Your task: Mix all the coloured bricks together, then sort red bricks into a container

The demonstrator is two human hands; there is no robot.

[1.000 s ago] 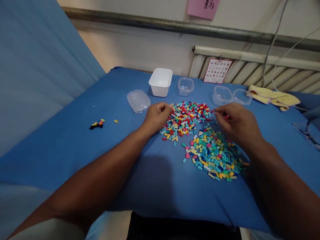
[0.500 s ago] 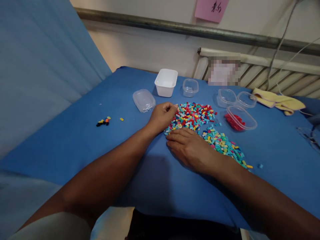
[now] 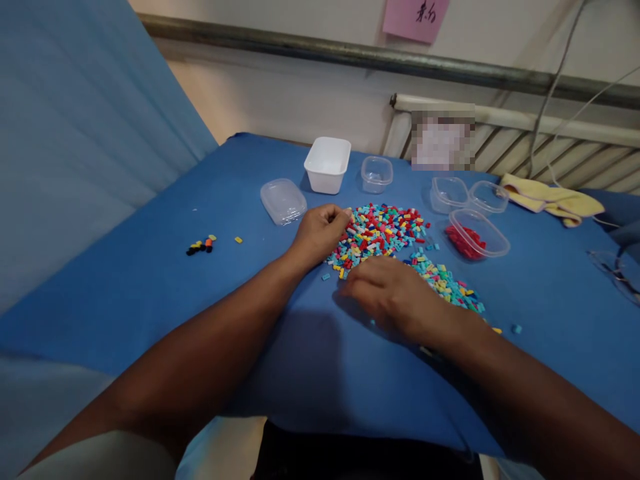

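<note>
A heap of small coloured plastic bricks [image 3: 385,230] lies on the blue tabletop. At its left edge rests my left hand [image 3: 320,230], fingers bent in towards the thumb; what they hold, if anything, is hidden. My right hand [image 3: 383,290] is over the near side of the heap, its fingers curled downward and slightly blurred, with anything inside out of sight. A second heap of mostly turquoise and yellow bricks [image 3: 453,287] spreads to the right, partly behind my right hand. A few loose bricks show beside the fingers.
Behind the heap stand a white tub [image 3: 327,167] and a clear container [image 3: 377,175]; a clear lid [image 3: 283,201] lies left. On the right are more clear containers, one holding red bricks [image 3: 465,241], and a yellow cloth [image 3: 550,199]. Black and yellow pieces [image 3: 201,245] sit far left.
My right hand has gone from lying flat over the bricks to a raised, curled shape, uncovering some bricks at the near edge. My left hand stays about where it was.
</note>
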